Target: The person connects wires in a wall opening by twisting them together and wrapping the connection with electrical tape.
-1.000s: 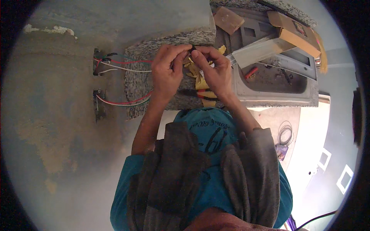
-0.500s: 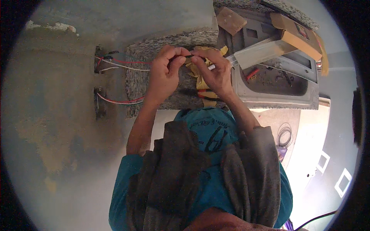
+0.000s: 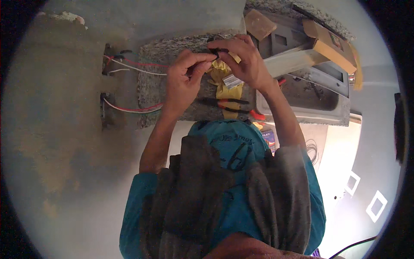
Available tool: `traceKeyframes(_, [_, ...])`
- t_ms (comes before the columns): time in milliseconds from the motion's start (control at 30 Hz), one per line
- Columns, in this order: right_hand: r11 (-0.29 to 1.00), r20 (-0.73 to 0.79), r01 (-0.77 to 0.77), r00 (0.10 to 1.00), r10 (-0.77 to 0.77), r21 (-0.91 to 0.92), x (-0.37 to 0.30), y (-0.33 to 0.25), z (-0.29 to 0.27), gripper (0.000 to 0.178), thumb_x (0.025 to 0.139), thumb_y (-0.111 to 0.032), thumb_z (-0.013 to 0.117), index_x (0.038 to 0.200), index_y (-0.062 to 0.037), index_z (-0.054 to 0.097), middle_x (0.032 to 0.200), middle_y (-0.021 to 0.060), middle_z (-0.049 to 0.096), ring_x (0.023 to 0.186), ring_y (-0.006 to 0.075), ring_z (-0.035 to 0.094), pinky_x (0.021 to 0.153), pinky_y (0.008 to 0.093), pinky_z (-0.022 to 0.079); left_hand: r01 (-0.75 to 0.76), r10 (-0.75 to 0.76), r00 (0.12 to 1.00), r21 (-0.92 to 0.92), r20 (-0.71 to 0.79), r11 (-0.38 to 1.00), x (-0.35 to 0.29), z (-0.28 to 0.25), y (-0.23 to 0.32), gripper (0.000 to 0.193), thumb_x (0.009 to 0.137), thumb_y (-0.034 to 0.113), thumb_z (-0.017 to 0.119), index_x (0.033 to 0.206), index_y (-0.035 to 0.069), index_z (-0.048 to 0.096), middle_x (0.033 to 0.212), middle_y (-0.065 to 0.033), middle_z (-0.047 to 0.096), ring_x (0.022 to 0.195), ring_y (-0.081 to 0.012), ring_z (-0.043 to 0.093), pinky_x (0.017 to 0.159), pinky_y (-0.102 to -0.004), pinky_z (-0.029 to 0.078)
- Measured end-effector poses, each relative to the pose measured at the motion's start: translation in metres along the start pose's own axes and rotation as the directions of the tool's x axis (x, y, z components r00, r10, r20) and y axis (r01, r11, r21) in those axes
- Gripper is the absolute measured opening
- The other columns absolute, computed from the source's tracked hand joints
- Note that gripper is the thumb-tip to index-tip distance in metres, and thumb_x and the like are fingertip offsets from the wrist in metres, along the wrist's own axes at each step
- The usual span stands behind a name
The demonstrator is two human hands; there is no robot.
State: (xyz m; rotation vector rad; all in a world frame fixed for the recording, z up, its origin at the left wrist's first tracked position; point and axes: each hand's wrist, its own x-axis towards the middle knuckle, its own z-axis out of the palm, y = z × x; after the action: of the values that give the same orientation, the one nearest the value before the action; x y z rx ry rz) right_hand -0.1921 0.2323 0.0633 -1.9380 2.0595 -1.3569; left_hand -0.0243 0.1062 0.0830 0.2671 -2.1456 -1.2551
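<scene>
My left hand (image 3: 184,80) is closed, its thumb and forefinger pinching one end of a thin black strip (image 3: 217,56) that looks like electrical tape. Close beside it, my right hand (image 3: 248,64) grips the same black material, and a dark rounded piece shows above its forefinger. Red and white wires (image 3: 146,69) run from the upper wall box (image 3: 108,59) to behind my left hand; their ends are hidden. Below the hands, pliers with red and black handles (image 3: 233,105) lie on crumpled yellow wrapping (image 3: 229,91).
A lower wall box (image 3: 105,110) has more wires (image 3: 133,111) reaching behind my left forearm. To the right are a grey sink (image 3: 310,113), a long pale profile (image 3: 286,64), an opened cardboard box (image 3: 330,47) and a brown block (image 3: 260,25). Speckled stone counter (image 3: 151,105) lies beneath.
My right hand has risen and drawn slightly away from the left, showing more of the black strip between them. The view has shifted a little, and the pliers are less covered.
</scene>
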Motion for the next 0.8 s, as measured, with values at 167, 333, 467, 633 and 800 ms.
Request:
traceKeyframes(167, [0.996,0.048,0.057,0.997,-0.061,0.068,0.013,0.005,-0.004,0.035,0.092,-0.01,0.065,0.127,-0.0173,0.064,0.121,0.0062,0.069,0.116,0.0268,0.064,0.109,0.0449,0.037,0.069,-0.072,0.997,-0.116,-0.021,0.991,-0.004,0.004,-0.012,0.016,0.091,0.002,0.071,0.106,0.003,0.065,0.09,-0.0031,0.063,0.081,-0.0112,0.06,0.075,-0.0258,0.049])
traceKeyframes(333, [0.982,0.084,0.076,0.992,-0.091,0.171,0.024,-0.007,-0.013,0.036,0.088,-0.001,0.063,0.123,-0.0127,0.065,0.122,0.0086,0.068,0.117,0.0296,0.063,0.109,0.0449,0.04,0.145,-0.147,0.989,-0.189,0.004,0.971,-0.005,0.008,-0.027,0.023,0.091,0.004,0.074,0.105,0.003,0.055,0.088,-0.0017,0.06,0.081,-0.0122,0.058,0.075,-0.0271,0.049])
traceKeyframes(467, [0.962,0.048,0.088,0.993,-0.103,0.259,0.013,-0.021,-0.019,0.034,0.085,-0.005,0.069,0.119,-0.0107,0.066,0.119,0.0084,0.067,0.11,0.0317,0.065,0.103,0.0417,0.046,0.162,-0.163,0.986,-0.033,-0.04,0.986,0.002,0.007,-0.026,0.021,0.091,0.003,0.071,0.105,0.003,0.056,0.086,-0.0016,0.061,0.077,-0.0099,0.057,0.071,-0.0269,0.049])
traceKeyframes(633, [0.805,-0.024,-0.207,0.964,0.265,0.556,-0.029,-0.043,0.003,0.041,0.087,-0.017,0.076,0.123,-0.0061,0.061,0.118,0.0119,0.065,0.113,0.0312,0.063,0.1,0.0396,0.049,0.234,-0.235,0.972,-0.037,-0.011,0.971,0.013,0.003,-0.034,0.018,0.094,0.005,0.069,0.109,0.004,0.061,0.097,-0.0038,0.067,0.089,-0.0129,0.063,0.083,-0.0287,0.051])
traceKeyframes(800, [0.896,-0.135,-0.418,0.889,0.437,0.151,-0.025,-0.038,0.014,0.051,0.093,-0.039,0.07,0.129,-0.0034,0.06,0.106,0.0182,0.069,0.105,0.0337,0.061,0.095,0.0462,0.048,0.371,-0.335,0.919,-0.168,0.21,0.913,0.028,-0.004,-0.029,0.022,0.095,0.009,0.069,0.116,0.004,0.065,0.109,-0.0034,0.069,0.1,-0.0141,0.065,0.093,-0.0305,0.052])
